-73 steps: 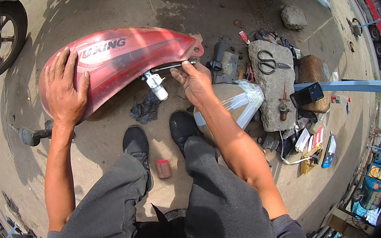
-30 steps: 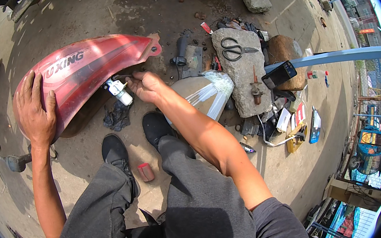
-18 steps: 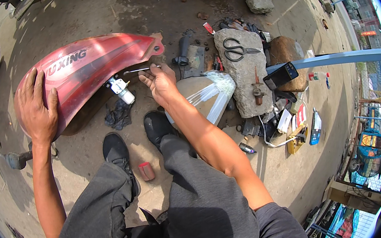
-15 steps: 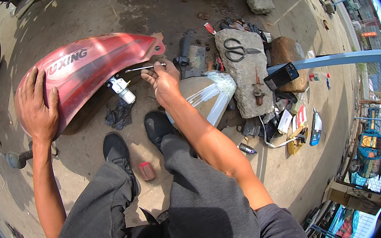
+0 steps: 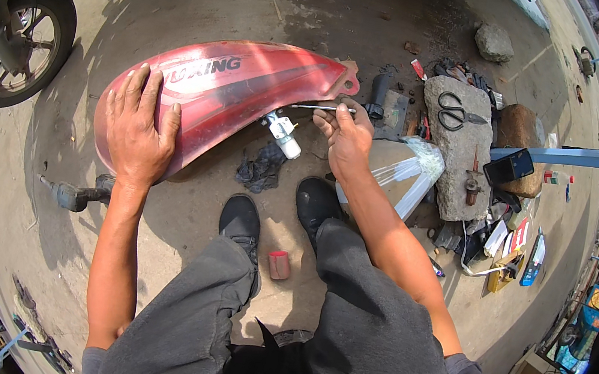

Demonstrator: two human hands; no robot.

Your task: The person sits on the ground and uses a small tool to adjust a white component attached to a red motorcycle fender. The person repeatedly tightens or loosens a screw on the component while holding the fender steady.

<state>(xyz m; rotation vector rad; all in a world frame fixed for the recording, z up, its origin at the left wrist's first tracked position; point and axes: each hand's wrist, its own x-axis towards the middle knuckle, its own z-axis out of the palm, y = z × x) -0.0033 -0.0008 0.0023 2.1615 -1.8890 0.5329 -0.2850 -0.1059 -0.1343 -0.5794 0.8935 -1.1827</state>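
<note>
A red motorcycle fuel tank (image 5: 227,105) lies on its side on the ground, its narrow end to the right. My left hand (image 5: 140,124) rests flat on the wide end, fingers outstretched. From the tank's lower edge sticks out a silver and whitish fuel tap (image 5: 281,135). Just above and right of it, my right hand (image 5: 347,139) pinches a thin metal tool (image 5: 317,107) that points left toward the tank's edge. The tool's exact kind is too small to make out, and I cannot tell whether its tip touches the tank.
A flat stone (image 5: 450,161) carries black scissors (image 5: 454,113) and a rusty part (image 5: 472,183). A phone (image 5: 510,166) leans beside a blue bar (image 5: 568,156). A dark rag (image 5: 260,168), a red cylinder (image 5: 278,265) and a plastic-wrapped panel (image 5: 400,171) lie near my feet. A motorcycle wheel (image 5: 53,49) stands left.
The view has swung, so everything sits further right. The thin tool has turned nearly level, its tip closer to the tank's edge. My left hand stays on the tank.
</note>
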